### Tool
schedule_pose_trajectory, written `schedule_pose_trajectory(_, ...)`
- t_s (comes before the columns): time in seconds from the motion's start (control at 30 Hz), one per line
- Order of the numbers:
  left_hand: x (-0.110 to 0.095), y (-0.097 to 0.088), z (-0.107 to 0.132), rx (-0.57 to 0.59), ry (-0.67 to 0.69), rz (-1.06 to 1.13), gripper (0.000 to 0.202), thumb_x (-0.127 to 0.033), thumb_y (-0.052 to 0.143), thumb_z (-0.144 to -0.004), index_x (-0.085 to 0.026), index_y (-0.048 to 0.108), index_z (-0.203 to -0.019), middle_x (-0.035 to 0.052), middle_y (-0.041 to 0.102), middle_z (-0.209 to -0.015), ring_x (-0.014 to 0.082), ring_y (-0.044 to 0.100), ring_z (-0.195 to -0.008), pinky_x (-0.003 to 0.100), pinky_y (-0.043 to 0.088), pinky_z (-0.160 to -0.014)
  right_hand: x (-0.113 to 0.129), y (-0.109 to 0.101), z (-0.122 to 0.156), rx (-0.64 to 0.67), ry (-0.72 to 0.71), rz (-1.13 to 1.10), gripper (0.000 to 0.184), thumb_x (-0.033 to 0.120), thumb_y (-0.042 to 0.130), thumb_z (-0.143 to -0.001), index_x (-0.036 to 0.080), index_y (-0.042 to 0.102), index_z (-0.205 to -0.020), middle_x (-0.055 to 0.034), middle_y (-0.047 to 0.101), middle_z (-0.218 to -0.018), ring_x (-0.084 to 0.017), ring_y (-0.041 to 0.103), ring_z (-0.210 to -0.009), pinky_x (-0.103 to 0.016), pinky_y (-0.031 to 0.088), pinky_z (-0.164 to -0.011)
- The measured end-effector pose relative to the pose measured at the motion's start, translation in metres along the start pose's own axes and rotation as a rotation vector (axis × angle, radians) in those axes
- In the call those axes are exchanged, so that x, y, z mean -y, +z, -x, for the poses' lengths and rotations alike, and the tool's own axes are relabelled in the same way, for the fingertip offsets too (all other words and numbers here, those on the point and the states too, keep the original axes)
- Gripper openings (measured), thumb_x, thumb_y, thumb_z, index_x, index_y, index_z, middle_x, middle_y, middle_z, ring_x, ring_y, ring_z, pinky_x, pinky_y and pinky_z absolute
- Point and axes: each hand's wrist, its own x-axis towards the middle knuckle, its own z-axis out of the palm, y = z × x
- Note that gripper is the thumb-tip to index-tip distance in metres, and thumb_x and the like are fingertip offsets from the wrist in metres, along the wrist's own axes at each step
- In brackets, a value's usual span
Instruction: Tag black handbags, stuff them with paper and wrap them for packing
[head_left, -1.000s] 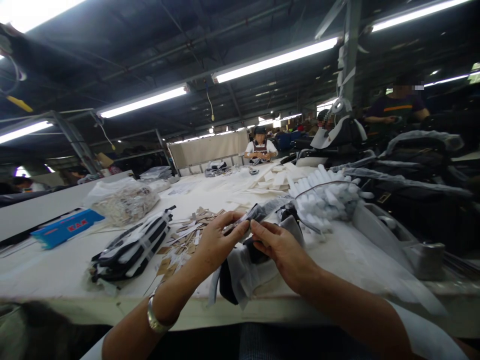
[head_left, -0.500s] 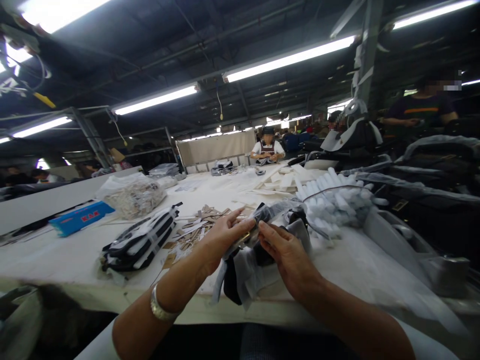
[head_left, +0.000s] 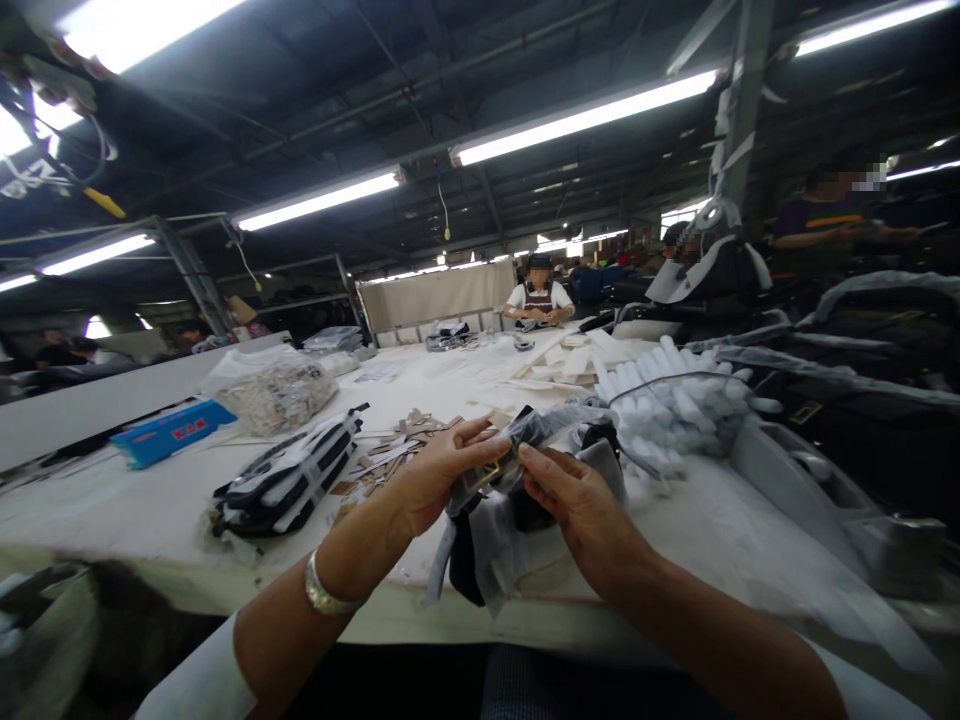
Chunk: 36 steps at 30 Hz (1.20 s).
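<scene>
- The wrapped black piece (head_left: pixel 510 515) is held up between both hands, above the near edge of the bench (head_left: pixel 150 520); its upper strip slants from the left hand (head_left: pixel 439 475) away to the right.
- At its near end, a gold-coloured fitting (head_left: pixel 487 472) is placed closer to the left hand.
- The right hand (head_left: pixel 581 500) is pinched at the strip, thumb and forefinger together; the left grip is spread along it, and whether it is closed cannot be told.
- Left of the piece, beige bits are contained in a clear bag (head_left: pixel 281 390); the blue box's (head_left: pixel 176 433) contents are hidden.
</scene>
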Motion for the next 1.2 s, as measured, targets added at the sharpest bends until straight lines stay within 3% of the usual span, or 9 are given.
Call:
schedule_pose_trajectory(0.2, -0.004, 0.003, 0.003, -0.006, 0.005, 0.006, 0.053, -0.035, 0.084, -0.072, -0.017, 0.067, -0.119, 0.0092, 0.072, -0.11, 0.0209, 0.069, -0.095, 0.026, 0.052, -0.081, 0.003, 0.001, 0.002, 0.043, -0.033, 0.012, 0.031, 0.046, 0.077, -0.078, 0.024, 0.077, -0.1, -0.0031, 0.074, -0.106, -0.022, 0.064, -0.102, -0.031, 0.048, -0.093)
schedule_pose_trajectory(0.37, -0.005, 0.002, 0.003, 0.095, -0.027, 0.038, 0.043, -0.033, 0.083, -0.074, -0.016, 0.07, -0.111, 0.0084, 0.073, -0.1, 0.0165, 0.069, -0.083, 0.024, 0.053, -0.079, 0.005, -0.001, 0.005, 0.082, -0.042, 0.024, 0.029, 0.045, 0.073, -0.083, 0.024, 0.077, -0.102, -0.0037, 0.074, -0.105, -0.022, 0.065, -0.1, -0.033, 0.047, -0.096)
schedule_pose_trajectory(0.53, -0.004, 0.003, 0.004, 0.04, -0.024, 0.034, 0.035, -0.033, 0.084, -0.072, -0.016, 0.072, -0.099, 0.0077, 0.073, -0.095, 0.0152, 0.068, -0.077, 0.022, 0.053, -0.072, 0.005, -0.004, 0.005, 0.074, -0.045, 0.036, 0.024, 0.046, 0.075, -0.08, 0.024, 0.077, -0.088, -0.0023, 0.073, -0.09, -0.021, 0.064, -0.091, -0.032, 0.048, -0.09)
schedule_pose_trajectory(0.73, -0.002, 0.006, 0.007, 0.037, 0.044, -0.032, 0.042, -0.036, 0.083, -0.074, -0.019, 0.072, -0.111, 0.0071, 0.074, -0.105, 0.0187, 0.069, -0.092, 0.023, 0.052, -0.081, 0.005, -0.008, 0.002, 0.057, 0.011, 0.015, 0.024, 0.043, 0.08, -0.075, 0.02, 0.073, -0.074, -0.0002, 0.068, -0.077, -0.016, 0.061, -0.082, -0.028, 0.049, -0.08)
schedule_pose_trajectory(0.9, 0.002, 0.011, 0.012, -0.034, 0.125, -0.128, 0.032, -0.037, 0.079, -0.078, -0.019, 0.075, -0.105, 0.0054, 0.075, -0.097, 0.0168, 0.067, -0.089, 0.023, 0.05, -0.082, 0.009, -0.013, 0.003, 0.087, 0.093, -0.091, 0.024, 0.039, 0.082, -0.074, 0.019, 0.077, -0.085, -0.0027, 0.072, -0.088, -0.015, 0.064, -0.086, -0.026, 0.051, -0.082)
schedule_pose_trajectory(1.07, 0.004, 0.013, 0.013, -0.095, 0.196, -0.201, 0.023, -0.037, 0.075, -0.083, -0.019, 0.077, -0.097, 0.0035, 0.073, -0.091, 0.0151, 0.064, -0.086, 0.022, 0.048, -0.077, 0.012, -0.021, 0.008, 0.1, 0.161, -0.352, 0.021, 0.034, 0.07, -0.083, 0.018, 0.079, -0.092, -0.0065, 0.076, -0.1, -0.019, 0.068, -0.092, -0.038, 0.053, -0.096)
schedule_pose_trajectory(1.2, 0.004, 0.014, 0.014, -0.102, 0.192, -0.205, 0.022, -0.038, 0.074, -0.084, -0.019, 0.077, -0.095, 0.0022, 0.071, -0.086, 0.0138, 0.062, -0.082, 0.021, 0.047, -0.074, 0.007, -0.027, 0.01, 0.13, 0.149, -0.389, 0.021, 0.026, 0.069, -0.078, 0.014, 0.079, -0.092, -0.0096, 0.074, -0.109, -0.022, 0.067, -0.103, -0.037, 0.05, -0.103)
